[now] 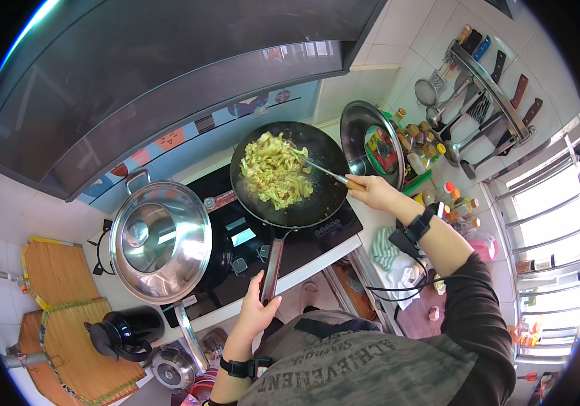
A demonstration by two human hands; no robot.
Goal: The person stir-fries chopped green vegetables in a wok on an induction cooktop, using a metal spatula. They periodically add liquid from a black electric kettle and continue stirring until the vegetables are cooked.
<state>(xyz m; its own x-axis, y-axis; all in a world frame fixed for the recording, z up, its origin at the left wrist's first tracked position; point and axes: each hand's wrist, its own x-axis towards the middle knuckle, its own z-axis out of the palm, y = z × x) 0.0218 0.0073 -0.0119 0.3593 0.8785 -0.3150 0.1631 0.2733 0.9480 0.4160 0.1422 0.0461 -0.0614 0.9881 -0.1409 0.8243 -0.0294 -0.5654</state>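
Note:
A black wok (328,195) sits on the right of the black glass cooktop (300,248). Chopped pale green cauliflower (274,170) lies mostly on the wok's left side, with faint steam over it. My right hand (378,193) grips the wooden handle of a metal spatula (328,173), whose blade is hidden among the cauliflower. Nearer my body, my left hand (257,309) is around the end of the dark wok handle (273,264), with the handle between thumb and fingers.
A second pan with a steel-and-glass lid (178,259) stands left on the cooktop. A black jug (130,332) is by woven mats (86,350). Right are an upright lid (351,132), seasoning bottles (422,142), a cloth (385,248) and a wall knife rack (493,91). Black cables (401,289) hang near my right arm.

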